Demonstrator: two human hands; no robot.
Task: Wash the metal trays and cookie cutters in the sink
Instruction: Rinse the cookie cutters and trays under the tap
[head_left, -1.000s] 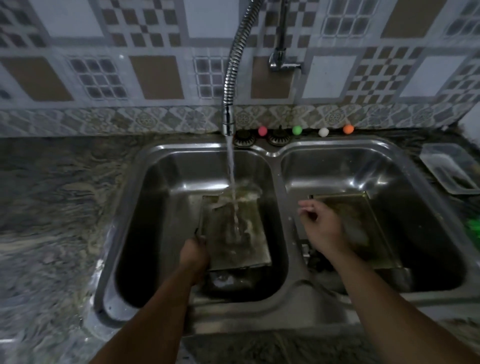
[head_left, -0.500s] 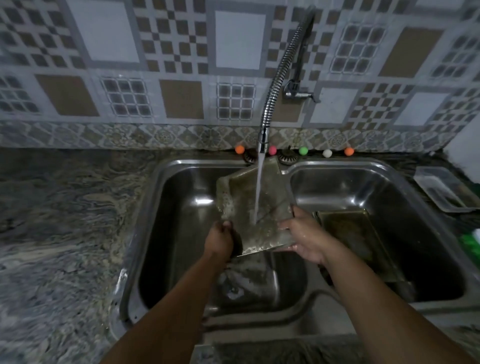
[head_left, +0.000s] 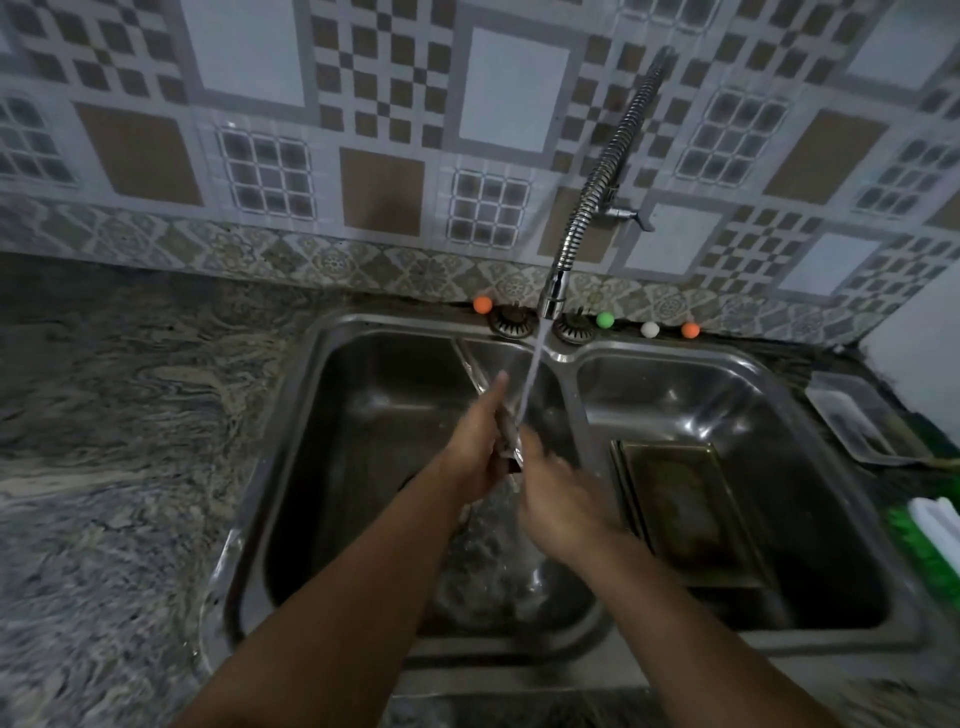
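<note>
Both forearms reach forward, converging; left hand (head_left: 475, 447) fingers extended upward; right hand (head_left: 558, 499) blurred, knuckles up.
</note>
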